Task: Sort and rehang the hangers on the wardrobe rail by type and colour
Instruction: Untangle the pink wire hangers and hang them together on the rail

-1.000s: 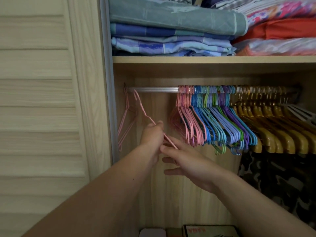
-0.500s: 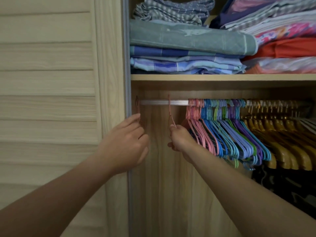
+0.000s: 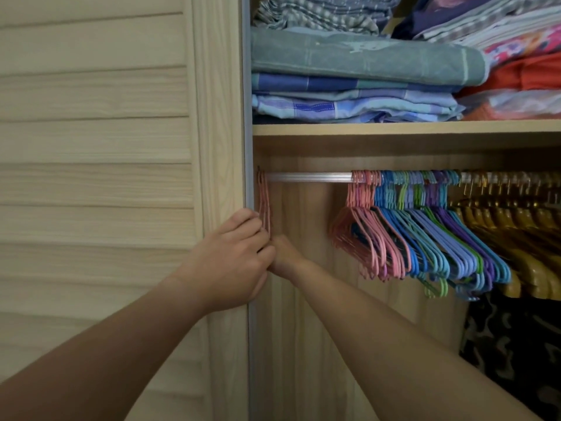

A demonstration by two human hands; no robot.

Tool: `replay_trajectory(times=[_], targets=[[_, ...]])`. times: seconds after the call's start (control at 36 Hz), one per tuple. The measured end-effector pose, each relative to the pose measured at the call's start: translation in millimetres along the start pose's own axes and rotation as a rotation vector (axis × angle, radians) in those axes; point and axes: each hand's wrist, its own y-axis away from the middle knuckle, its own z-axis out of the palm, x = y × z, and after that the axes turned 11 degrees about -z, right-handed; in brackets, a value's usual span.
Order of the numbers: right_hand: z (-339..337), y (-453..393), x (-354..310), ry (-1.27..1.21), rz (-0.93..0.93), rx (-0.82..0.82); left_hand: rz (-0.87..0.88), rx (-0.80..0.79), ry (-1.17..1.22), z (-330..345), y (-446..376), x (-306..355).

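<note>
While the louvred door fills the left of the head view, we work in the open wardrobe bay beside it, under the shelf of folded linens. The rail is bare in its middle stretch. To the right hang the wooden hangers, then the blue and purple hangers, then the main pink bunch. At the far left end hang a few pink hangers. Our left hand, fingers curled, touches their lower wires; whether it pinches them we cannot tell. Our right hand sits largely hidden behind it, grip unreadable. Advice: steady the wires together, hooks facing one way, then slide them along to join the main pink bunch.
</note>
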Motion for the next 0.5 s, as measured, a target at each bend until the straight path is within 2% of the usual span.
replay_trajectory(times=[0.11,0.19,0.22,0.28,0.33,0.36,0.42,0.5], targets=[[-5.4,7.2,-5.5,0.089,-0.043,-0.073,-0.01,0.003,0.002,1.6,1.5,-0.4],[-23.8,19.6,-5.6,0.147,0.035,0.059,-0.017,0.045,0.003,6.0,1.9,0.2],[-31.3,25.5,-2.5,0.255,0.059,0.121,-0.022,0.053,0.001,7.8,1.9,0.8],[-51.3,42.2,1.5,0.665,0.007,0.211,-0.038,0.055,-0.003,11.0,2.2,2.0],[-72.3,57.2,7.4,1.117,-0.074,0.237,-0.058,0.051,0.002,12.9,1.4,3.3],[-83.0,63.7,9.8,1.259,-0.078,0.212,-0.068,0.052,0.004,13.6,0.6,4.2],[-101.8,72.9,17.1,1.415,-0.049,0.13,-0.086,0.054,0.003,14.4,-0.3,6.5],[-117.3,82.1,26.2,1.441,0.125,0.068,-0.1,0.051,0.0,15.0,-0.8,8.7]])
